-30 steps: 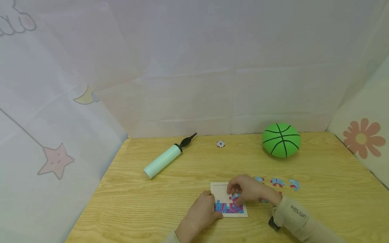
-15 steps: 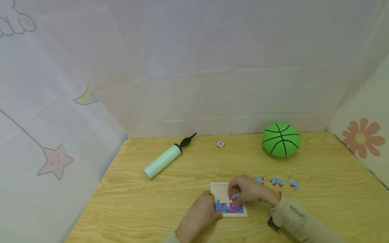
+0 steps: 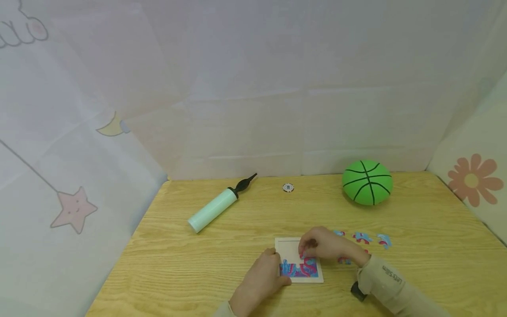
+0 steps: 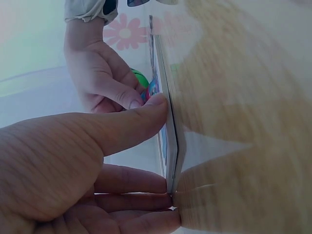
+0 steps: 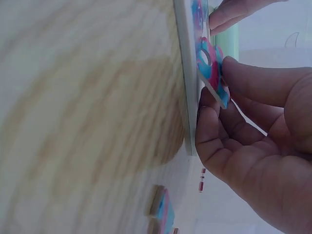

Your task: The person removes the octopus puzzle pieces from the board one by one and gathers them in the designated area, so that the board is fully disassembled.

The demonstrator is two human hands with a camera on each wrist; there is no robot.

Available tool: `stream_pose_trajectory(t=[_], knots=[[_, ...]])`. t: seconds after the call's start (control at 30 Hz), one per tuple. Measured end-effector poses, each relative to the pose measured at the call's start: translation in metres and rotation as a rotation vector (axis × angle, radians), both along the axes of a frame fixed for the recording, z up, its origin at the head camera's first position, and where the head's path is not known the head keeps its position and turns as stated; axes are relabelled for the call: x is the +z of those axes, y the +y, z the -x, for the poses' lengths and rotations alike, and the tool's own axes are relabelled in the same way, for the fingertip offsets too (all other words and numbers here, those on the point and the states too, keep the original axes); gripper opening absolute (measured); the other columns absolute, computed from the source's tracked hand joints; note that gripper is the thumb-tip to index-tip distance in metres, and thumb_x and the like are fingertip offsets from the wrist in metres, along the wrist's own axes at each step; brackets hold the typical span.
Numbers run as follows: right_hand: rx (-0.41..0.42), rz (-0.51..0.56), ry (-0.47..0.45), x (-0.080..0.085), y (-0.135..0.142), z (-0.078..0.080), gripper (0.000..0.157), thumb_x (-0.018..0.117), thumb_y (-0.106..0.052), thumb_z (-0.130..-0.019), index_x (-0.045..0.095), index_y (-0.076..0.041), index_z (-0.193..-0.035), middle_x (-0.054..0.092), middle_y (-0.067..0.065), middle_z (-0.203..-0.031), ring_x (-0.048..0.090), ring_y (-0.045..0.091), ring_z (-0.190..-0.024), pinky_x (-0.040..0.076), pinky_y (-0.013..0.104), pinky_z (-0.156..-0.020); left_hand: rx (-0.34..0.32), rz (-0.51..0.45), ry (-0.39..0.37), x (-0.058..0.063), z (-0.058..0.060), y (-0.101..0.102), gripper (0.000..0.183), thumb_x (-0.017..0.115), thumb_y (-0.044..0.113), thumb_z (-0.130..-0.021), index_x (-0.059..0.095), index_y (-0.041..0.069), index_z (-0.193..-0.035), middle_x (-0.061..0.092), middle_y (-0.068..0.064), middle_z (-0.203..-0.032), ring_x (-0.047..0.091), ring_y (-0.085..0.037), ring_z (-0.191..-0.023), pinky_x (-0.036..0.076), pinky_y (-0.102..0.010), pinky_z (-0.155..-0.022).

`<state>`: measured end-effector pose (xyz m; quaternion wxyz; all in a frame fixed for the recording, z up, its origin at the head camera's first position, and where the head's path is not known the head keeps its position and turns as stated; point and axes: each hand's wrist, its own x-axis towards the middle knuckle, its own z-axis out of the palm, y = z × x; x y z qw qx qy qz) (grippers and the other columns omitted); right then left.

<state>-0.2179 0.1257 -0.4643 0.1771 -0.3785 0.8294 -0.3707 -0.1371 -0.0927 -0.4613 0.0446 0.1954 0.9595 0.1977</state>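
Note:
A small square jigsaw tray [image 3: 288, 250] with a pale rim lies on the table, its near part filled with blue, purple and pink pieces [image 3: 299, 270]. My left hand [image 3: 261, 275] holds the tray by its near left corner, thumb on the near rim and fingers along the left side. Above the tray's right part, my right hand [image 3: 322, 244] pinches a pink-and-blue jigsaw piece [image 5: 212, 63] between thumb and fingers. In the right wrist view the piece is tilted against the tray surface; whether it touches I cannot tell. Fingers mostly cover it in the head view.
Several loose jigsaw pieces [image 3: 362, 237] lie right of the tray, some partly behind the right forearm. Farther back are a green ball [image 3: 367, 182], a poker chip [image 3: 288, 187] and a mint hand pump [image 3: 214, 209] with a black nozzle. Fabric walls surround the wooden table [image 3: 178, 273].
My right thumb and fingers have shifted slightly away from me with the piece, whose angle has changed. More of the tray's filled right side now shows. The left hand stays put.

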Motion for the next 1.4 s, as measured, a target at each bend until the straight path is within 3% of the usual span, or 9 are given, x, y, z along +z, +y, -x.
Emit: stream_pose_trajectory(t=[0.27, 0.63, 0.83, 1.4], knots=[[-0.037, 0.001, -0.095, -0.002, 0.001, 0.001, 0.007, 0.065, -0.004, -0.088, 0.067, -0.011, -0.087, 0.065, -0.008, -0.079, 0.058, 0.005, -0.070, 0.050, 0.023, -0.065, -0.001, -0.010, 0.003, 0.000, -0.001, 0.001, 0.037, 0.086, 0.030, -0.070, 0.063, 0.002, -0.077, 0.061, -0.010, -0.096, 0.048, -0.006, -0.066, 0.049, -0.021, -0.063], [-0.032, 0.057, -0.138, 0.006, 0.001, -0.002, 0.006, 0.066, -0.001, -0.087, 0.066, -0.007, -0.086, 0.066, 0.001, -0.080, 0.059, 0.009, -0.071, 0.050, 0.023, -0.065, -0.019, -0.018, 0.021, 0.002, -0.001, 0.002, 0.037, 0.086, 0.029, -0.070, 0.063, 0.001, -0.077, 0.056, -0.002, -0.085, 0.044, -0.004, -0.063, 0.046, -0.018, -0.059], [-0.033, 0.073, -0.135, 0.008, 0.004, -0.004, 0.002, 0.067, -0.006, -0.088, 0.066, -0.004, -0.088, 0.067, 0.001, -0.081, 0.059, 0.008, -0.072, 0.050, 0.023, -0.065, -0.010, -0.015, 0.024, 0.002, -0.001, 0.002, 0.037, 0.087, 0.029, -0.069, 0.063, 0.001, -0.077, 0.059, -0.005, -0.090, 0.046, -0.005, -0.065, 0.048, -0.020, -0.062], [-0.101, 0.158, -0.163, 0.015, 0.051, -0.012, 0.006, 0.064, -0.012, -0.092, 0.065, -0.008, -0.095, 0.067, 0.004, -0.090, 0.060, 0.010, -0.075, 0.052, 0.026, -0.067, -0.002, -0.019, 0.018, 0.001, -0.002, 0.001, 0.037, 0.087, 0.028, -0.069, 0.064, 0.000, -0.079, 0.062, -0.011, -0.098, 0.052, -0.009, -0.072, 0.051, -0.024, -0.069]])
